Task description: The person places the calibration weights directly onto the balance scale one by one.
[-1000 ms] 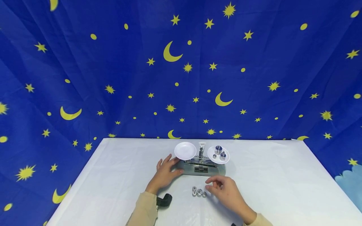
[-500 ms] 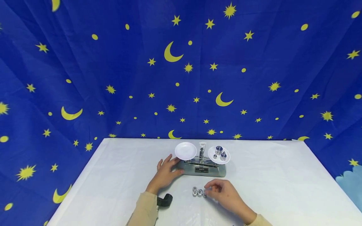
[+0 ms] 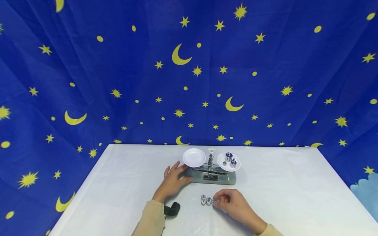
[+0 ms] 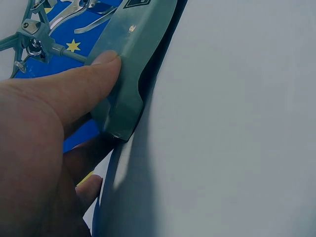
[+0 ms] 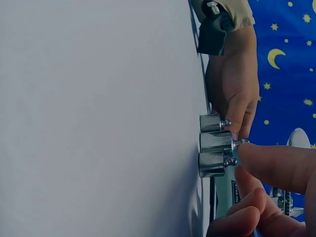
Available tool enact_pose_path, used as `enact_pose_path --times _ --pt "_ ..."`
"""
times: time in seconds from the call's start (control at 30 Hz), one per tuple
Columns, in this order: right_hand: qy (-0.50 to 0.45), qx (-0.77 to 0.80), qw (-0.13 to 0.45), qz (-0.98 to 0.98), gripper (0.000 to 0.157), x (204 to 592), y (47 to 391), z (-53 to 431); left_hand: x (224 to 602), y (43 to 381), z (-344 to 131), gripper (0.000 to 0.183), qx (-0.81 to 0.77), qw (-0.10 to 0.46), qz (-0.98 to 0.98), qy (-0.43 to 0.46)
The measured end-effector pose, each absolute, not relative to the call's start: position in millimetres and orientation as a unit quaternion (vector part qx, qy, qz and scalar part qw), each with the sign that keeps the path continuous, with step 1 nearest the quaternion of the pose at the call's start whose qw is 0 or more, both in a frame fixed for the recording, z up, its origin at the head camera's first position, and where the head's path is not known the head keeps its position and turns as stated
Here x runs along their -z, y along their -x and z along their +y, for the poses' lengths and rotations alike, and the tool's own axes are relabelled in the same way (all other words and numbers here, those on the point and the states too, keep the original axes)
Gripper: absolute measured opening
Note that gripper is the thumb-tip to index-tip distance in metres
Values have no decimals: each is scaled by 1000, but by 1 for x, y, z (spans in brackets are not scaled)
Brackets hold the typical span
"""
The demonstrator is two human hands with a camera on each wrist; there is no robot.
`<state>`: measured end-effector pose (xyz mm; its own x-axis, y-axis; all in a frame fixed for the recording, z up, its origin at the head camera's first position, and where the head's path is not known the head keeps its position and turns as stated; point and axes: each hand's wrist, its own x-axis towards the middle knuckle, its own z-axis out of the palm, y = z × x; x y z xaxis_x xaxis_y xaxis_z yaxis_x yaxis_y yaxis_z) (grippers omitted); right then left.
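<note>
A two-pan balance scale [image 3: 225, 179] with a grey-green base stands near the table's back. My left hand [image 3: 172, 183] grips the base's left end; in the left wrist view the thumb [image 4: 106, 64] presses on its front face and the other fingers go behind it. In front of the scale stand several small silver weights [image 3: 208, 201] with knobs. My right hand [image 3: 234, 206] pinches the rightmost weight [image 5: 211, 165] at its knob between thumb and index finger, and it still stands on the table in the cluster. In the head view the fingers mostly cover that weight.
The scale's left white pan [image 3: 194, 158] holds nothing. Three silver weights [image 3: 228, 157] stand on the right white pan [image 3: 220, 165]. A black strap mount [image 3: 172, 209] sticks out from the left wrist. Blue cloth [image 3: 133, 72] with stars and moons hangs behind the white table [image 3: 280, 183].
My right hand has come down and slightly left, its thumb and index finger closing on the rightmost weight. The left hand has stayed on the base.
</note>
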<state>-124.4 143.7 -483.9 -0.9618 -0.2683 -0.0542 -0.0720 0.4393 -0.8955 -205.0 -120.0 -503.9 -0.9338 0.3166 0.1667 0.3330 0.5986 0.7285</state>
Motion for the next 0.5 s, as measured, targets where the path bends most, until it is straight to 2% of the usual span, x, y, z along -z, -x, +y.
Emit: enact_pose_path --times 0.5 --pt "106 509 105 848 12 482 123 144 504 205 -120 56 408 6 -895 181"
